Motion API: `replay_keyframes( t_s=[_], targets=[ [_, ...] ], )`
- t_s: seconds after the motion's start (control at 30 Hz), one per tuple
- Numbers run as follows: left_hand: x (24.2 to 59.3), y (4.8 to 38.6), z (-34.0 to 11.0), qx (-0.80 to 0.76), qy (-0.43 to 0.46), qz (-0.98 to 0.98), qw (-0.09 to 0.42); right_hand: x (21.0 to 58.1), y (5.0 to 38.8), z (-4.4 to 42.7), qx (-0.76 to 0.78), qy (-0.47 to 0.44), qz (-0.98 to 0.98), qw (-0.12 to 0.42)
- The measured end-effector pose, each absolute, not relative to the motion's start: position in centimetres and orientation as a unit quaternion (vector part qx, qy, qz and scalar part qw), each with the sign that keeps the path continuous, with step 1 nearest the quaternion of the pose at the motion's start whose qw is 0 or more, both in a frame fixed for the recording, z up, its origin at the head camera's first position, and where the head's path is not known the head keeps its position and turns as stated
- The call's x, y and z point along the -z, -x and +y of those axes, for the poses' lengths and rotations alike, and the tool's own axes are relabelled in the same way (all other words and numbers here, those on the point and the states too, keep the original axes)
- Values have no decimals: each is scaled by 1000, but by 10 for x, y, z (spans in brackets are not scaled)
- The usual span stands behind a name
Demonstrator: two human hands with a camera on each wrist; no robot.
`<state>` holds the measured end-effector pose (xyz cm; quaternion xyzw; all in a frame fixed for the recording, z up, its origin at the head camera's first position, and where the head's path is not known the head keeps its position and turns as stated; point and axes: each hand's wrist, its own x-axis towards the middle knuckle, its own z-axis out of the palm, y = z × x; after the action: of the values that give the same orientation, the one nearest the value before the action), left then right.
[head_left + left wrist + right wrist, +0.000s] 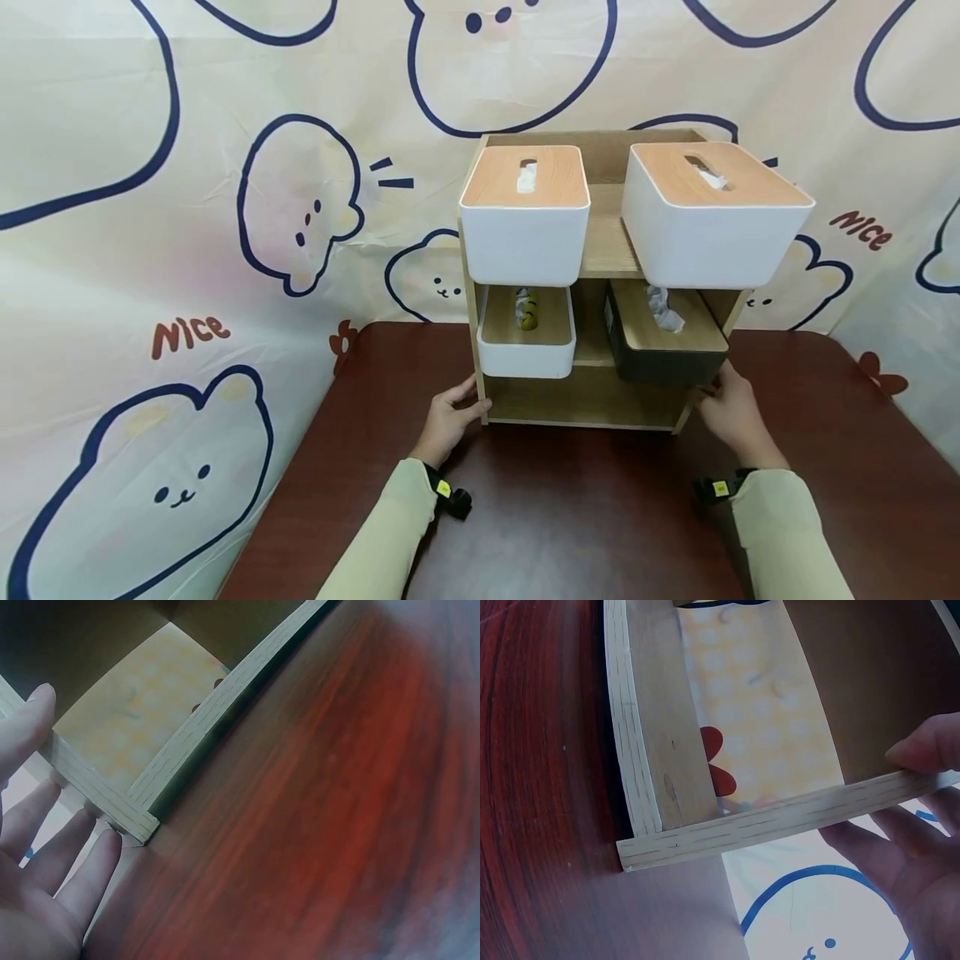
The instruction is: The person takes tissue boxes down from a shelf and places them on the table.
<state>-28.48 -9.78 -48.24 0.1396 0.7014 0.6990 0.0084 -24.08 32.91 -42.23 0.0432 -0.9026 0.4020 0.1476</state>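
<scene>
Two pale sleeves (378, 529) reach in from the lower left and lower right of the frame, a black strap at each wrist, above a dark reddish-brown table (570, 508). At centre, the left hand (448, 423) pinches the lower left side panel of a wooden shelf unit (585, 400), thumb at the front edge, fingers slightly spread along the outer face. The right hand (731, 414) grips the opposite panel the same way, thumb inside, fingers outside. The unit fills the middle to right of centre; whether its base touches the table is hard to tell.

On its upper level sit a white tissue box (525, 246) at left and a wider white box (712, 246) at right, both wood-topped. Below are a shallow white box (525, 360) holding something yellow (528, 312), and a dark green box (671, 367). Behind hangs a cream backdrop (300, 75) with blue-outlined cartoon animals.
</scene>
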Motion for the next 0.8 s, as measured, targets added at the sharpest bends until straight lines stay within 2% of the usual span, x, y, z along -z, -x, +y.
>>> replay_keyframes(
  t_s=[0.4, 0.67, 0.8],
  targets=[
    [476, 289, -93, -681, -133, 720, 1, 420, 243, 333, -393, -47, -903, 167],
    [482, 284, -97, -685, -110, 720, -1, 422, 243, 334, -414, -46, -899, 135],
    [483, 287, -94, -678, -114, 727, -6, 416, 242, 337, -407, -50, -901, 139]
  ],
)
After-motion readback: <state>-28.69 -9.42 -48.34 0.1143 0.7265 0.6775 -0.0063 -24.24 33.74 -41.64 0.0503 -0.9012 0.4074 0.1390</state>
